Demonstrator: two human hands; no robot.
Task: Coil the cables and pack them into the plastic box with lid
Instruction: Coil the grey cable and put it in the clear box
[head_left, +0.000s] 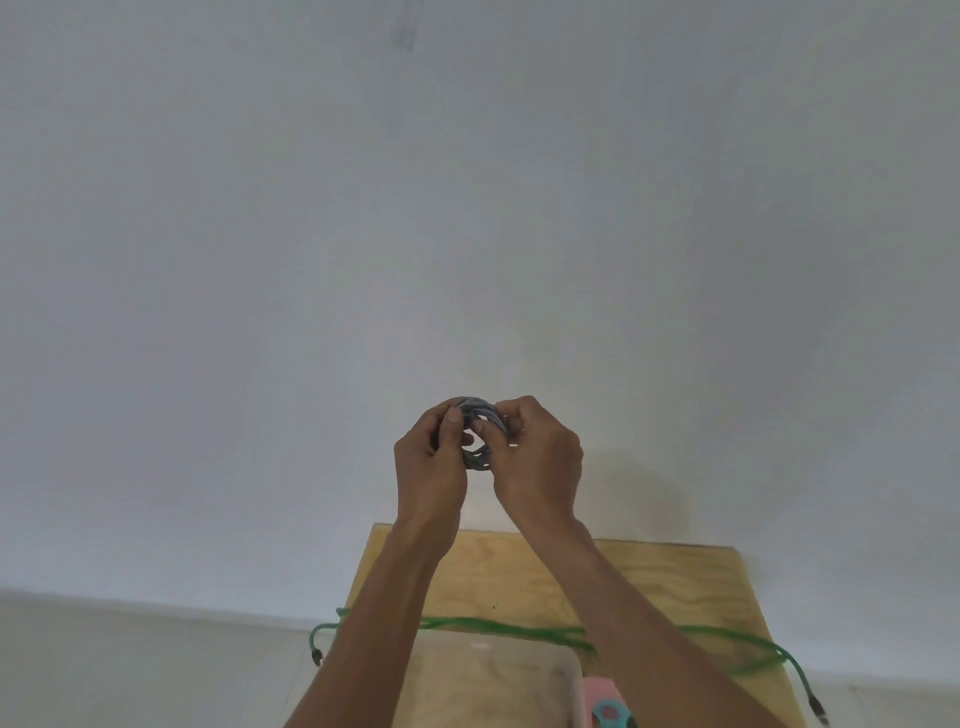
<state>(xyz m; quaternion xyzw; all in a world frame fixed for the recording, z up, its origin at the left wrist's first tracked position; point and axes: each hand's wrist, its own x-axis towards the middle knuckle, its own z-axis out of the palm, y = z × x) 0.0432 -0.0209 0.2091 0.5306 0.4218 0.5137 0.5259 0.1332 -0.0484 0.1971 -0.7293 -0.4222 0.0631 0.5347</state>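
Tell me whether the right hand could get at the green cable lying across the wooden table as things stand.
Probably not yet: the right hand and the left hand both grip the grey coiled cable, raised above the table. The green cable itself lies uncovered.

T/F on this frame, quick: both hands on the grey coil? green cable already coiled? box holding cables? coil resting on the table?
1. Both hands hold the grey coil. True: the left hand and right hand grip the grey cable coil from either side.
2. The green cable is coiled. False: the green cable lies stretched across the wooden table, its ends hanging off both sides.
3. The plastic box holds cables. False: what shows of the clear plastic box has no cable in it.
4. The grey coil rests on the table. False: it is held up in the air, in front of the wall.
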